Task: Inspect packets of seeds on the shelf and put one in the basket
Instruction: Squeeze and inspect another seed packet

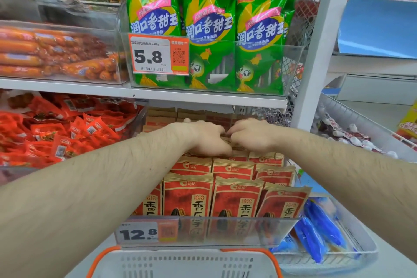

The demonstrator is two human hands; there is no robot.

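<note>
Red seed packets [234,196] fill the frame's centre; left hand [203,136] and right hand [250,134] pinch one rear packet's top. Inspection seems underway. Next, lift it toward the basket [187,263] at the bottom edge

1. This is a shop, a grocery aisle with white metal shelving [203,97].
2. Above the fingers, an orange-and-white price tag reading 5.8 [158,55] fronts a clear plastic bin of green sausage packets [209,29].
3. Below the fingers, rows of red-and-tan seed packets [234,196] stand behind a second price tag reading 12.8 [137,233].
4. Nearest the viewer sits a grey plastic shopping basket with orange handles [185,264].
</note>
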